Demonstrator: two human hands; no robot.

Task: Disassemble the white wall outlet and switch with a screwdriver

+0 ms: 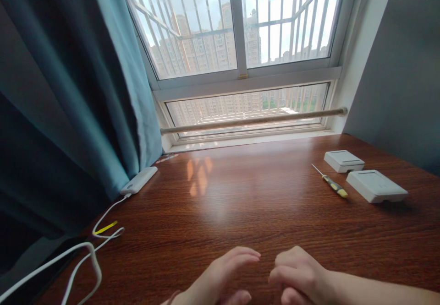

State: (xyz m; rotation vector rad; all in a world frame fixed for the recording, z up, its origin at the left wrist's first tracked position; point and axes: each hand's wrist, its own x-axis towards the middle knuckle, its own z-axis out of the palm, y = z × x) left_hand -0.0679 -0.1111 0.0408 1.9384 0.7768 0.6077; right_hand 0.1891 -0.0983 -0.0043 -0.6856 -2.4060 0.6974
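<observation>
- Head view: the screwdriver lies on the right side of the table, its thin metal shaft pointing toward the window and its thick, contoured handle dark with yellow inlays and a yellow butt.
- Just beside it sit two white boxes, the farther box and the nearer box; both are squat and squarish, with rounded corners and a smooth, plastic-looking finish. A thin dark line marks the farther lid; whether the two touch is unclear.
- Left hand: released, fingers extended and gently arched, thumb below, near the table's front.
- Right hand: fingers curled inward, facing the left across a small gap; its palm is hidden, so I cannot tell whether it grips anything.
- Reddish-brown wood grain streaks the glossy table, which carries orange light patches.
- At left, a slim white device meets soft blue curtain folds; a smooth white cord loops nearby, beside a flat yellow strip.
</observation>
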